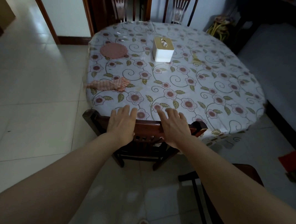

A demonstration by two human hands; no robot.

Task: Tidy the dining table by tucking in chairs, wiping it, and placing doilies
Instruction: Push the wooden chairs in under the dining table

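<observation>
Both hands on chair's top rail at table's near edge | left hand (pixel 121 122) and right hand (pixel 174 125) flat, fingers spread, gripping nothing | chair (pixel 146 128) rail ran left-right | cloth (pixel 109 85) off left, nearer my left hand

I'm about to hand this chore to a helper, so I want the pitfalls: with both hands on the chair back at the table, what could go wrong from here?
1. The tablecloth hangs over the edge beside the chair; pushing the chair in may snag or bunch it.
2. The left hand and right hand reach past the top rail, so fingers could get pinched against the table.
3. The cloth lies at the left edge and could slip off if the tablecloth shifts.
</observation>
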